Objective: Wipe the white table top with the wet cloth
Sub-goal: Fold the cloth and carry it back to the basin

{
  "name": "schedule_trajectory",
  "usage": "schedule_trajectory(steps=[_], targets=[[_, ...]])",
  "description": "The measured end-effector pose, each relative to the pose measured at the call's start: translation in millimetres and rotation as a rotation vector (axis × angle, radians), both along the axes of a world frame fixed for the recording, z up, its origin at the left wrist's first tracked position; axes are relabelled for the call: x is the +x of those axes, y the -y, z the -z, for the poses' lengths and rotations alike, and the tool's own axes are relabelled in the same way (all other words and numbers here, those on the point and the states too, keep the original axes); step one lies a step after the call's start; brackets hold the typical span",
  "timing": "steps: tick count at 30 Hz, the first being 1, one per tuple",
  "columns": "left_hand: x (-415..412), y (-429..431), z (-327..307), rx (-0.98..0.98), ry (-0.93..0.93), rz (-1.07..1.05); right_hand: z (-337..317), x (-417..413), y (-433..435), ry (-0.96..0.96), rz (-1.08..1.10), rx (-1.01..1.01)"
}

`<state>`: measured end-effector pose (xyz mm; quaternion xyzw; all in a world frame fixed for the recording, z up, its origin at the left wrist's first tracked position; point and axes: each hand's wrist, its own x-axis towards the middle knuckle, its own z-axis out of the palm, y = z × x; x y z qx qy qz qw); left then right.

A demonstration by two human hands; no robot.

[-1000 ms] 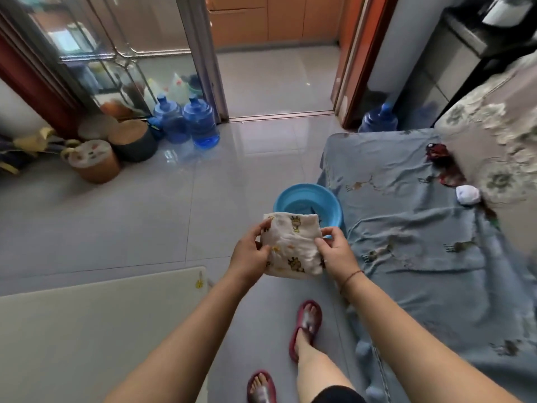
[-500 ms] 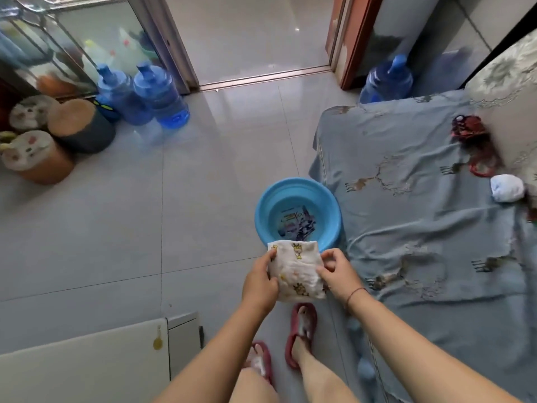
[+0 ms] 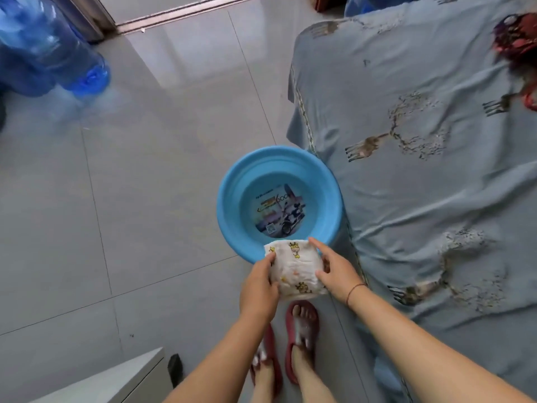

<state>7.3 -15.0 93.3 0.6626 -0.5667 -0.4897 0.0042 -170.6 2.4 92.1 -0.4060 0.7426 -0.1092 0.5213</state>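
A folded white cloth (image 3: 295,270) printed with small giraffes is held between both hands. My left hand (image 3: 258,286) grips its left edge and my right hand (image 3: 337,271) grips its right edge. The cloth hangs just above the near rim of a blue plastic basin (image 3: 232,210) that stands on the floor. Only a corner of the white table top (image 3: 116,382) shows, at the bottom left, well apart from the cloth.
A bed with a grey-blue printed sheet (image 3: 421,170) fills the right side, touching the basin. Large blue water bottles (image 3: 49,50) stand at the top left. My feet in red slippers (image 3: 300,338) are on the grey tiled floor (image 3: 145,170).
The view has tilted down and closed in on the basin. Both hands have carried the cloth forward to the basin's near rim. Less of the white table shows.
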Motion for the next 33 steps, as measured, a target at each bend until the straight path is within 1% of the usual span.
schedule_trajectory(steps=[6, 9, 12, 14, 17, 21, 23, 25, 28, 30, 33], targets=[[-2, -2, 73, -0.008, 0.028, 0.074, 68, -4, -1, -0.101, -0.121, 0.011], [-3, -2, 96, -0.038, 0.049, 0.105, 90, -3, -7, -0.147, -0.112, 0.012], [-6, -2, 109, -0.080, 0.077, 0.155, 106, 0, -14, -0.238, -0.095, -0.015], [-7, -1, 115, -0.127, 0.149, 0.216, 112, 2, -17, -0.309, -0.083, -0.055], [-10, 2, 117, -0.214, 0.320, 0.327, 118, 3, -19, -0.400, -0.058, -0.092], [-16, 1, 113, -0.359, 0.408, 0.402, 117, 4, -20, -0.578, -0.120, -0.133], [-17, -2, 114, -0.440, 0.390, 0.480, 114, 7, -19, -0.637, -0.218, -0.202], [-17, -1, 117, -0.460, 0.343, 0.587, 113, 11, -18, -0.612, -0.382, -0.264], [-16, 5, 128, -0.399, 0.278, 0.701, 119, 14, -16, -0.565, -0.612, -0.213], [-15, 8, 136, -0.334, 0.264, 0.717, 125, 12, -14, -0.573, -0.659, -0.207], [-14, 8, 139, -0.353, 0.241, 0.698, 130, 10, -10, -0.566, -0.579, -0.310]])
